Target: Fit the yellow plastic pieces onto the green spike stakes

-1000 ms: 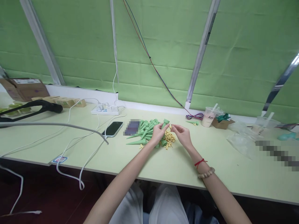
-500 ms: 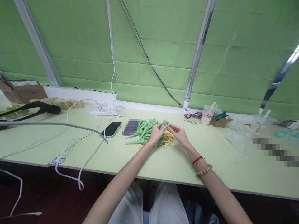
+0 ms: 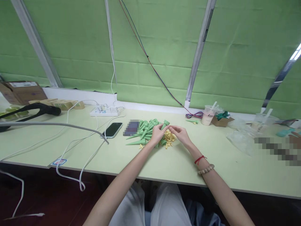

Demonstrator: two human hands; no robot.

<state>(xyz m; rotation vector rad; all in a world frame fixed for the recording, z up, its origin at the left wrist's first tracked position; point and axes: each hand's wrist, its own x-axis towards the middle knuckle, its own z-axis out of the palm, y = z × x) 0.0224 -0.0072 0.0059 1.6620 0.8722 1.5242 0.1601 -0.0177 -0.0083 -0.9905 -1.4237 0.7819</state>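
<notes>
A green plastic spike [image 3: 166,122] with a wide collar at its top is gripped by my left hand [image 3: 157,135], fingers closed round it. My right hand [image 3: 181,134] is close beside that collar, thumb and fingertips pinched together. Whatever those fingertips hold is too small or hidden to make out. Beneath and left of my hands lies a heap of similar green spikes [image 3: 144,133], partly covered by the left hand. Small yellow plastic pieces [image 3: 168,139] are piled below the right hand.
A phone [image 3: 112,130], white cables and a power strip [image 3: 104,111] lie to the left. At the back right stand a drink cup [image 3: 208,116] and a small cardboard box [image 3: 222,121]; clear plastic bags [image 3: 240,139] lie beyond. One more green spike [image 3: 191,121] rests near coiled wires.
My hands keep nearly the same pose at the spike's collar. The view has shifted very slightly. At the far right edge, the objects look different, with something brown now showing.
</notes>
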